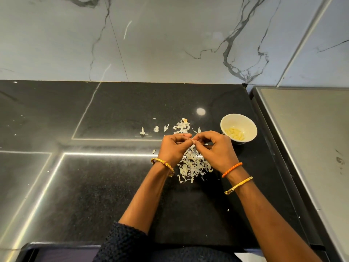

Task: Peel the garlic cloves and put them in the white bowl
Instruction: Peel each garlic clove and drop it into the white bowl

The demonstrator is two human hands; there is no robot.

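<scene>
One small garlic clove (193, 141) is pinched between the left hand (174, 148) and right hand (214, 148); one white bowl (238, 128) is set on the desk (113, 186).

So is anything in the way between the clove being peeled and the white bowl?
Nothing visible. The clove is pinched between both hands, and the white bowl sits open just beyond the right hand, with only bare counter between.
</scene>
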